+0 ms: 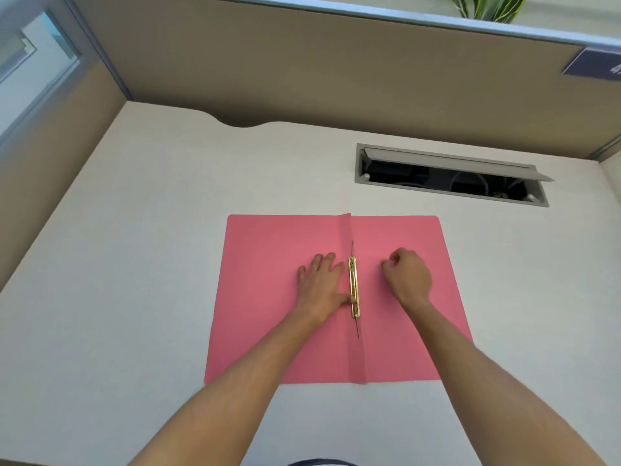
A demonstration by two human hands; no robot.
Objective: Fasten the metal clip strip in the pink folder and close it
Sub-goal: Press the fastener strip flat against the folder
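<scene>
The folder (285, 297) lies open and flat on the bench (134, 264), both covers spread, the crease running away from the person down the middle. The clip strip (353, 287) sits just right of that crease, lengthwise along it, a brass bar with a thin prong showing past each end, both prongs lying roughly along the crease.

The left hand (321, 284) rests palm down on the left cover, fingers spread and flat, holding nothing; its thumb reaches across to touch the lower part of the strip and seems to pin it there. The right hand (408, 275) is on the right cover, near the strip but apart from it, loosely curled with thumb and forefinger drawn close. Whether something small is pinched between them cannot be told.

The step in hand looks like the fastening itself: the bar is placed on its prongs and steadied, but whether its sliders are locked over the prongs is too small to judge. The folder is plainly not yet closed.

The next move probably calls for the right hand to come to the strip, press the prongs flat under the bar and slide the catches home while the left thumb keeps the bar from shifting. After that, one cover needs lifting by its outer edge and folding over along the crease, with both hands clear of the strip first.
</scene>
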